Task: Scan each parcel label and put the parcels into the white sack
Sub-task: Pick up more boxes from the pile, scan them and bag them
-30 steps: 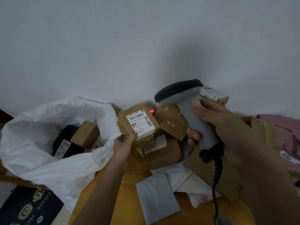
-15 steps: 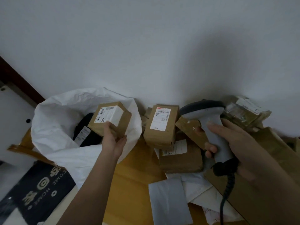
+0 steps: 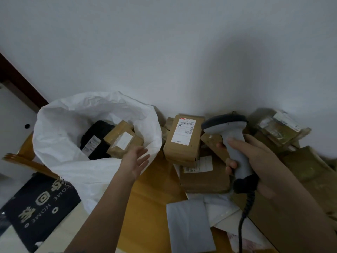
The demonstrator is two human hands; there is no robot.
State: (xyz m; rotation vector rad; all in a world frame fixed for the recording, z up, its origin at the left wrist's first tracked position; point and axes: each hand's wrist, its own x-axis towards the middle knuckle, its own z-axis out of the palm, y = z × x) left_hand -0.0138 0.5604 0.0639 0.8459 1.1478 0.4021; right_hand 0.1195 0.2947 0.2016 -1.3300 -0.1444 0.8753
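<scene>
**A few parcels bagged, big pile still waiting**

Quick progress check. The white sack (image 3: 73,128) sits open at the left end of the wooden worktop (image 3: 155,189), and there's stuff in it already: a small brown box (image 3: 122,139) with a white label lying on top, a black parcel (image 3: 96,137) beside it, and what looks like another brown box tucked behind. So I count maybe three in, though anything buried deeper is hidden.

The left hand (image 3: 135,161) is at the sack's near rim, fingers spread and relaxed, holding nothing. The small brown box lies just past the fingertips, apart from them. The right hand (image 3: 255,161) is wrapped around the grip of the grey scanner (image 3: 229,136), index finger up near the trigger, cable hanging down.

What's left is the bigger half by my reckoning. Against the wall there's a labelled box (image 3: 184,137) standing propped up, label facing the camera, so that's the easy next scan. Under it sits a flatter brown box (image 3: 202,174), plus a grey mailer (image 3: 189,227) nearer the camera, and a taped bundle (image 3: 279,128) with more cardboard off to the right. I can't count that heap exactly, it overlaps too much.
</scene>
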